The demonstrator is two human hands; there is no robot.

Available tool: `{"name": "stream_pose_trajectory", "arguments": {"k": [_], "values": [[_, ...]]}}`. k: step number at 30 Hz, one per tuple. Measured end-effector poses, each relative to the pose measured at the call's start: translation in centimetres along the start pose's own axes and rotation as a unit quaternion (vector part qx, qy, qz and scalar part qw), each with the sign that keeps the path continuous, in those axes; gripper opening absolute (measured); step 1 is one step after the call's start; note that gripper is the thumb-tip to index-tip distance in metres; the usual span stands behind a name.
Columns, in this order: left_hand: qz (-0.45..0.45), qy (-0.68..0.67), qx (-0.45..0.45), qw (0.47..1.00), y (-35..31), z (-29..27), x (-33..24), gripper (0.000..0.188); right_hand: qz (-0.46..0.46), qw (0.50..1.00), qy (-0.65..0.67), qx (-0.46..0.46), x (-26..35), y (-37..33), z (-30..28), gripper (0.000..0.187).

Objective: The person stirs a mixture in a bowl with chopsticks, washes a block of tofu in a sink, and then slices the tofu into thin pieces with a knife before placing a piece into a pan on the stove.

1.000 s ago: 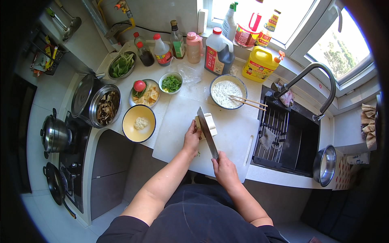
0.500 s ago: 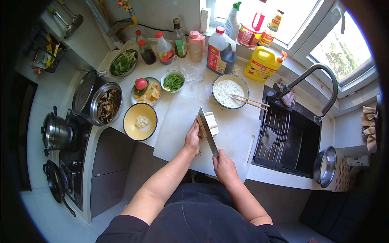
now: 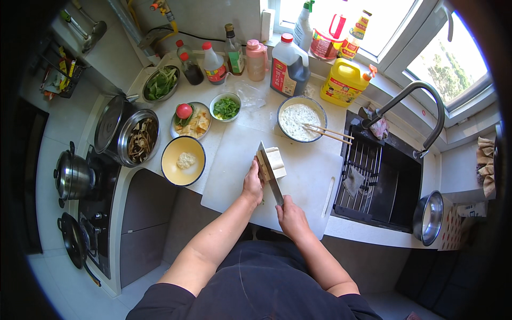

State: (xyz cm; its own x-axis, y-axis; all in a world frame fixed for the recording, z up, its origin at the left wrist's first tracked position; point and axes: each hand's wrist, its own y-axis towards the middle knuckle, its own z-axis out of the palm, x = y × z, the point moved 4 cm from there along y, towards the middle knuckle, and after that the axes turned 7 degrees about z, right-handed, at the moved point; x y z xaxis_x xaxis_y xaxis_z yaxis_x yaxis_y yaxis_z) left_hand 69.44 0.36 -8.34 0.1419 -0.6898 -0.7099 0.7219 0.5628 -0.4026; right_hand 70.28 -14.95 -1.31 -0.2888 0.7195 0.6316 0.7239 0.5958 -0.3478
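A white block of tofu (image 3: 276,161) lies on the white cutting board (image 3: 224,160) in front of me. My right hand (image 3: 293,216) is closed round the handle of a kitchen knife (image 3: 271,177). Its broad blade stands on edge across the left part of the tofu, and hides some of it. My left hand (image 3: 253,184) holds the tofu's left side, close beside the blade. Its fingertips are partly hidden by the blade.
Left of the board are a yellow bowl (image 3: 169,169) with minced white food, a plate (image 3: 174,132) and a bowl of chopped greens (image 3: 226,108). Behind it stands a bowl of white mixture (image 3: 295,118) with chopsticks (image 3: 337,136) across its rim. To the right is the sink (image 3: 401,200).
The knife and my right hand have shifted slightly to the left. My left hand stays against the tofu.
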Motion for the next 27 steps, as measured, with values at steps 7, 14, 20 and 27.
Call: {"name": "stream_pose_trajectory", "arguments": {"k": [7,14,20,27], "values": [[-0.001,0.002,0.012,1.0,-0.2,0.3,-0.2,0.057,0.012,1.0,-0.013,0.01,-0.6,0.4,0.8,0.025],[0.013,0.012,0.006,1.0,-0.1,0.2,0.0,0.061,0.017,1.0,-0.019,0.013,-1.8,1.3,2.6,0.021],[0.037,-0.005,0.014,0.999,0.3,-0.1,0.2,0.053,0.005,1.0,-0.021,0.009,-1.9,1.4,2.8,0.021],[0.059,0.063,-0.012,0.996,-0.1,-0.4,-0.5,0.053,-0.025,1.0,-0.007,0.008,-1.0,1.0,2.1,0.022]]}}
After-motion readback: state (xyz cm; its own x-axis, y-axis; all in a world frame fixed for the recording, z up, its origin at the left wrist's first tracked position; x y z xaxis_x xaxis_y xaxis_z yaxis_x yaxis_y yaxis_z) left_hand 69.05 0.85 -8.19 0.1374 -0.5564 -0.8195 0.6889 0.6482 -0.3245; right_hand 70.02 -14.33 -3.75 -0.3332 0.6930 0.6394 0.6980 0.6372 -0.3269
